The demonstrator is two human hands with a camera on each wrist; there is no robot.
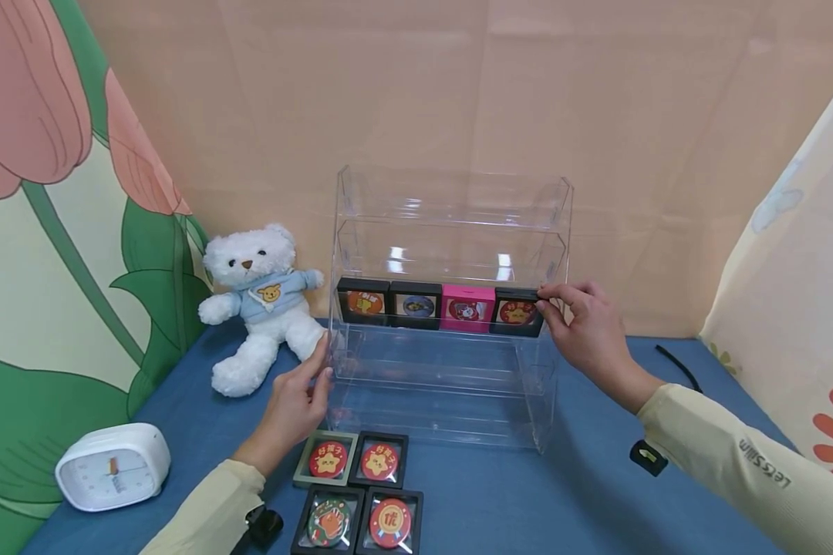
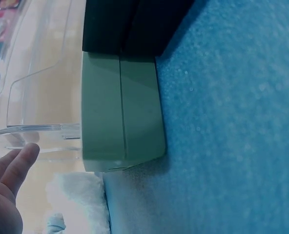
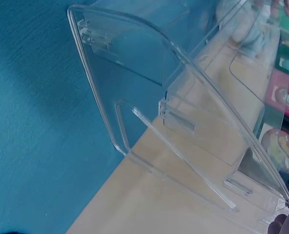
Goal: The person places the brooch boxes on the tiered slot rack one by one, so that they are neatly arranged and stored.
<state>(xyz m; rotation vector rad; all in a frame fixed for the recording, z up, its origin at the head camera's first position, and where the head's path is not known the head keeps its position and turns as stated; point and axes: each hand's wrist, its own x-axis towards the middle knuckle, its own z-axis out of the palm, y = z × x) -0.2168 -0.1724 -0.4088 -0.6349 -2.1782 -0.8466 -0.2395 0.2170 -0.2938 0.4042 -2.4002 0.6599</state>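
Note:
A clear acrylic display rack (image 1: 437,385) with stepped tiers stands on the table. On one tier sit two black boxes at left, a bright pink box (image 1: 468,308) beside them, and a black box (image 1: 517,311) with a red round badge at the right end. My right hand (image 1: 593,339) pinches this last box at its right top edge between thumb and forefinger; the right wrist view shows only a bit of the fingers. With fairly straight fingers my left hand (image 1: 295,408) touches the rack's left side panel, also visible in the left wrist view (image 2: 10,180).
Several framed badges, among them a green-framed badge (image 1: 327,459), are grouped in front of the rack's left side. A white teddy bear (image 1: 267,308) in a blue top sits left of the rack. A white clock (image 1: 113,468) stands at the left front.

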